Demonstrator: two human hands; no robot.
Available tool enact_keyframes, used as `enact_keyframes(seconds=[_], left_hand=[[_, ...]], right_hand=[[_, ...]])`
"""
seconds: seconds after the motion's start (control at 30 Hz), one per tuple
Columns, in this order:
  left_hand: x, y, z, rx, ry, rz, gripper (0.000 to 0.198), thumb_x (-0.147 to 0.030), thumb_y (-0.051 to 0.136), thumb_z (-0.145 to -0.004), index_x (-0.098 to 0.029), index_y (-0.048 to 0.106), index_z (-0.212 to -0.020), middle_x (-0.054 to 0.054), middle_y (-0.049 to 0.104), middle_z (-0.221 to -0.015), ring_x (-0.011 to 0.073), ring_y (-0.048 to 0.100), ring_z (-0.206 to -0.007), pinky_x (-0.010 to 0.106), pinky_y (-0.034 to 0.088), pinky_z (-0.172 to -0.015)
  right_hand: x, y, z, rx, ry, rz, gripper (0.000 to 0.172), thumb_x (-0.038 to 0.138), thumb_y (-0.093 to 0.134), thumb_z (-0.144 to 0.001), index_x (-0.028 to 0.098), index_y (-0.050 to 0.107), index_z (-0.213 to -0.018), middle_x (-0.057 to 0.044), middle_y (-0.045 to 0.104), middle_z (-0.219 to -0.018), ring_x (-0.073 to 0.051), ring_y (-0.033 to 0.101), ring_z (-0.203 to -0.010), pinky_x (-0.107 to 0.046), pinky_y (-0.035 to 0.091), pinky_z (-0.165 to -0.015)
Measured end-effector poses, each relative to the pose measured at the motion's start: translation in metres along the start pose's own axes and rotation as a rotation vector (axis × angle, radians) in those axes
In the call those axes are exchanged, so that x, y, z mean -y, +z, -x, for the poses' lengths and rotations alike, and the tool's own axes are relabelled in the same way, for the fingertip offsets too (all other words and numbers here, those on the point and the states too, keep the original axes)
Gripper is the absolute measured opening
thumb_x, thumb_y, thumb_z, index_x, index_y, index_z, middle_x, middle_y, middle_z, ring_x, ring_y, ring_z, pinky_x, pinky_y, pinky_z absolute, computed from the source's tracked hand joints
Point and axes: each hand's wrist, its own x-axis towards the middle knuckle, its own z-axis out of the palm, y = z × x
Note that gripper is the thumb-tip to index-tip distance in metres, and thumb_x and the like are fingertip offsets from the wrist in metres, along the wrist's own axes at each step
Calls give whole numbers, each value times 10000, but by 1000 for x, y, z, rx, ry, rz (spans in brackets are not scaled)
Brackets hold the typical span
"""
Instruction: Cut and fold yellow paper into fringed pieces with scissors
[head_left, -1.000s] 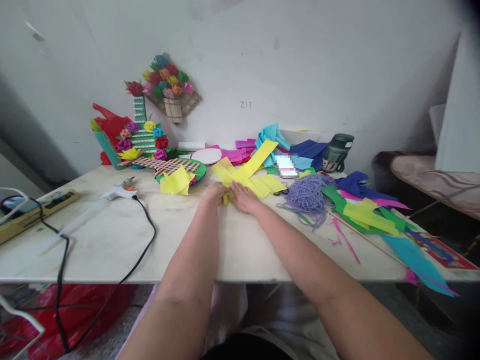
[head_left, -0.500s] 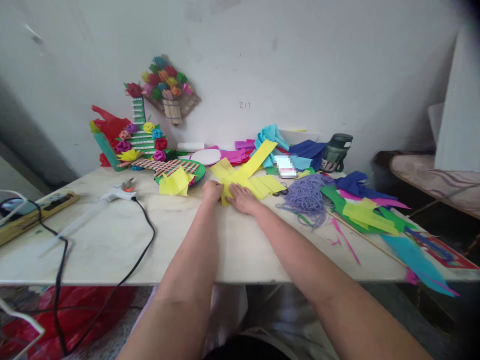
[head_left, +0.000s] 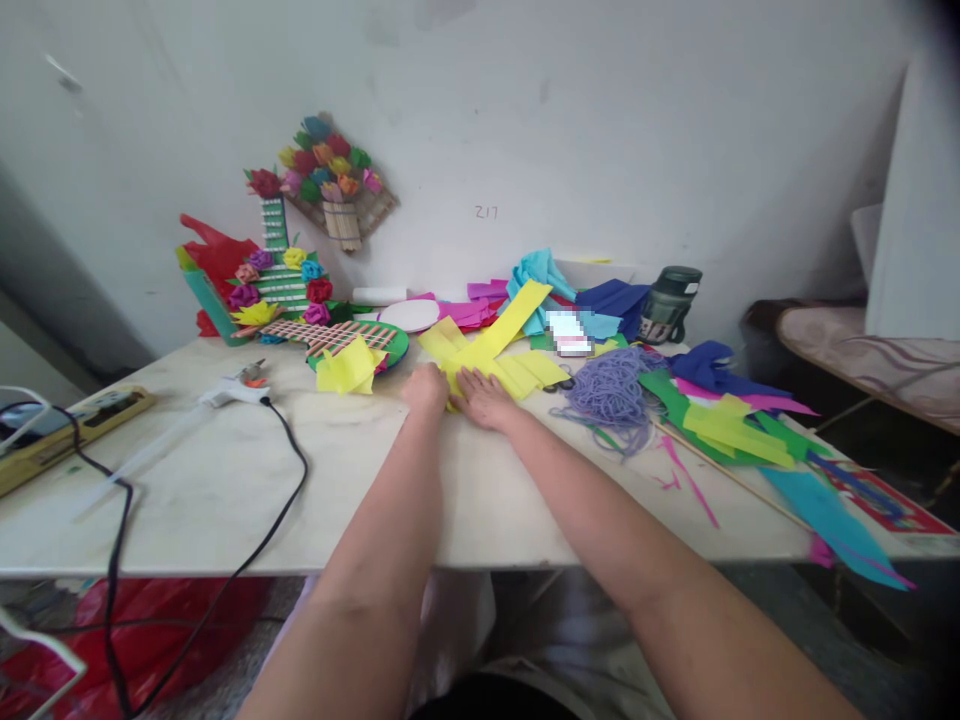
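Observation:
Yellow crepe paper strips (head_left: 491,345) lie crossed over one another in the middle of the table. My left hand (head_left: 426,387) is closed at their near left edge, fingers curled on the yellow paper; its fingertips are mostly hidden. Flat on the near end of the same paper rests my right hand (head_left: 484,400), fingers stretched out and slightly apart. A smaller folded yellow piece (head_left: 349,368) lies left of my hands, on a guitar-shaped craft (head_left: 330,337) with striped sticks. Right of my right hand sits a tangle of purple yarn (head_left: 611,390).
A glue gun (head_left: 232,388) with a black cord and a power strip (head_left: 112,415) lie on the left. A dark bottle (head_left: 673,303) stands at the back right. Green paper (head_left: 667,405), a thin stick (head_left: 727,470) and a blue strip (head_left: 832,520) reach the right edge.
My left hand has turned slightly and shifted a little over the near edge of the yellow paper, covering more of it. My right hand stays flat in place.

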Motion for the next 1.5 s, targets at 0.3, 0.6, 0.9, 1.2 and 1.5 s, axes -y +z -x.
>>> enact_keyframes(seconds=[0.3,0.6,0.9,1.2,1.5], left_hand=[[-8,-5,7,-38,-25,-3,271,-280,425,-779,-192,589,-976,123,609,-1022,247,568,-956,344,449,-741],[-9,1,5,-3,-2,-53,270,-255,404,-799,-167,554,-1005,147,605,-1019,241,573,-949,335,442,-761],[-4,0,3,14,55,-88,254,-235,413,-793,-185,549,-1001,130,606,-1024,232,580,-931,324,446,-735],[-4,-1,5,13,31,-93,252,-253,395,-813,-189,551,-1000,127,605,-1028,229,576,-942,322,443,-741],[-2,-5,6,36,25,-90,267,-219,406,-789,-179,557,-1005,131,605,-1026,233,567,-958,322,440,-746]], right_hand=[[3,-6,7,-4,-26,-5,660,517,100,-855,136,148,-1391,-45,74,-1458,-217,39,-1328,-438,43,-1044],[4,-7,8,2,-25,-5,635,478,126,-861,134,125,-1395,-31,70,-1458,-209,34,-1328,-427,35,-1048],[-12,-5,2,23,90,-32,629,483,73,-863,153,115,-1396,-5,60,-1459,-177,30,-1328,-396,32,-1053],[-33,-8,5,15,157,5,606,484,120,-859,193,149,-1390,14,61,-1458,-184,33,-1328,-444,42,-1046],[-47,-11,10,-17,234,30,691,586,155,-821,191,157,-1389,-27,112,-1455,-212,72,-1323,-452,63,-1038]])
